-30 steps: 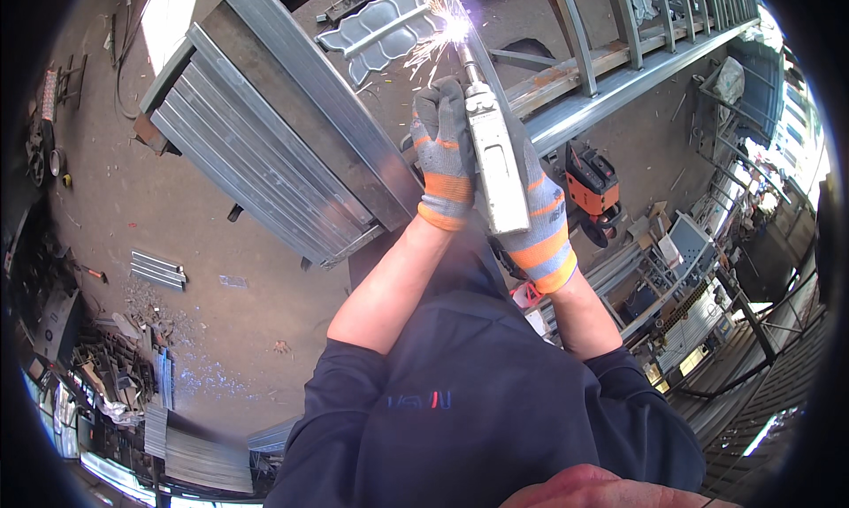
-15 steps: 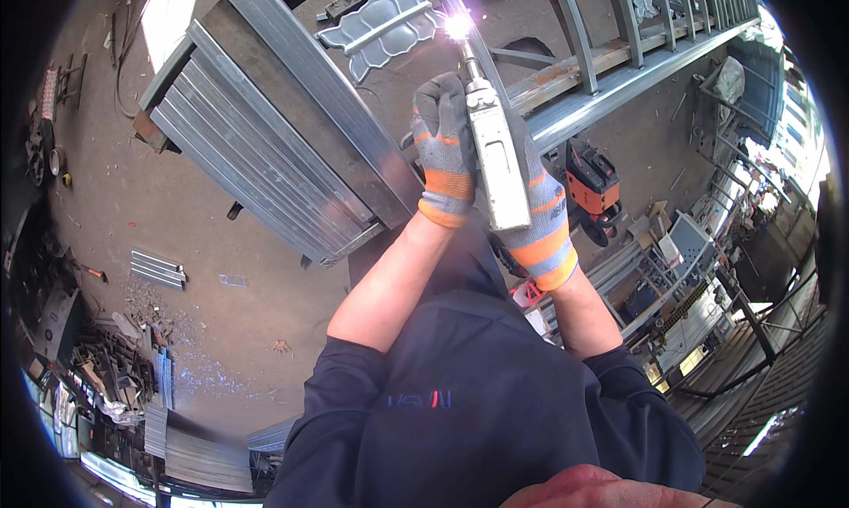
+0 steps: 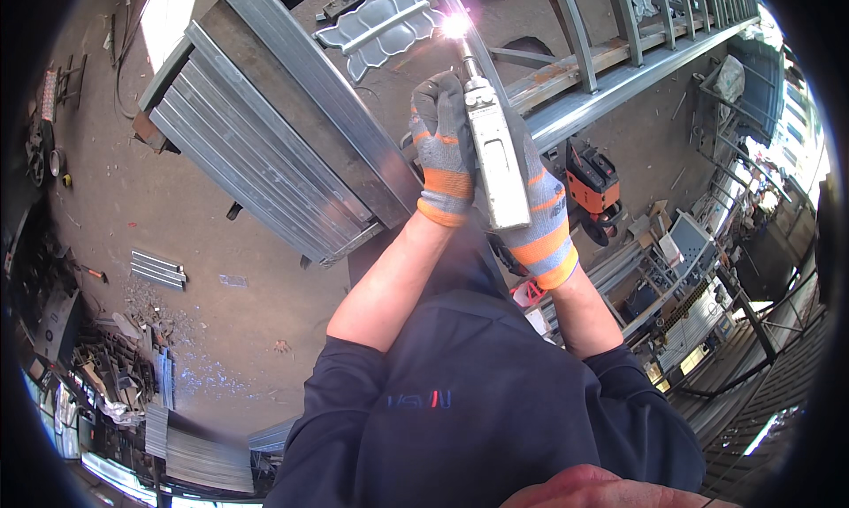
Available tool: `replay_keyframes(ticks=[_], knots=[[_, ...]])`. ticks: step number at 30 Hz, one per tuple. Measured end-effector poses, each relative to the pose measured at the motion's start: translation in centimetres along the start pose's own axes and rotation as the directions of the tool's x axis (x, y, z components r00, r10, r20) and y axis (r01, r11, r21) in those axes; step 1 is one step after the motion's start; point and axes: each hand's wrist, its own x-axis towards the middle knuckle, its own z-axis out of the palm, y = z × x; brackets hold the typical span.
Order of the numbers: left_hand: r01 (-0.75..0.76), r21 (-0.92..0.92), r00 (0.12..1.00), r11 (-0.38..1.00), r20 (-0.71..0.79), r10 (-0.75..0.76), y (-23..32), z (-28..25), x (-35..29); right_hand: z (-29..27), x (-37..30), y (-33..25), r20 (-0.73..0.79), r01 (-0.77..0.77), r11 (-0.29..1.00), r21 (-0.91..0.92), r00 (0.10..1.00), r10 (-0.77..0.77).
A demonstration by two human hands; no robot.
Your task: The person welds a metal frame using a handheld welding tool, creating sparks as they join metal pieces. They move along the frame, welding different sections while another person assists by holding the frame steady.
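A white handheld welding gun [image 3: 498, 159] points away from me, its metal nozzle ending in a bright pinkish-white weld spark [image 3: 455, 25]. My right hand [image 3: 541, 203], in a grey and orange striped glove, is wrapped round the gun's body from the right and partly hidden behind it. My left hand [image 3: 440, 141], gloved alike, is closed against the left side of the gun near its front; its fingertips are hidden. The spark sits where a grey leaf-shaped metal ornament [image 3: 380, 32] meets a long metal bar [image 3: 489, 64].
Stacked square steel tubes [image 3: 256, 145] lie on the left. A metal railing frame [image 3: 610, 84] stretches away to the right. Below it, an orange and black machine [image 3: 592, 181] stands on the floor. Scrap metal [image 3: 106, 366] is piled at lower left, and a cluttered rack [image 3: 690, 252] stands right.
The nozzle and spark have shifted very slightly left. Both hands keep their hold, and the surroundings look the same.
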Motion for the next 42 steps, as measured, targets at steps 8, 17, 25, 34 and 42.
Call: replay_keyframes(ticks=[8,17,25,34,42], knots=[[0.155,-0.381,0.981,0.911,-0.051,-0.188,2.9,-0.8,-0.3,-2.8,-0.9,-2.0,0.08,-0.048,0.996,0.07,0.996,0.042],[-0.07,0.044,0.995,0.997,-0.061,0.073,5.4,-1.5,1.9,-5.3,6.5,1.0,0.275,0.373,0.89,0.261,0.855,-0.439],[0.074,-0.183,0.993,0.98,-0.083,-0.09,5.9,-0.7,1.8,-2.7,11.0,2.7,0.3,0.152,0.851,0.502,0.892,-0.337],[0.084,-0.019,0.995,0.996,-0.056,-0.085,6.3,-0.3,1.3,-2.9,11.4,3.4,0.305,0.289,0.88,0.377,0.858,-0.412],[0.144,-0.215,0.988,0.966,-0.02,-0.151,5.0,-1.2,1.5,-2.6,10.9,3.9,0.314,0.281,0.89,0.359,0.862,-0.399]])
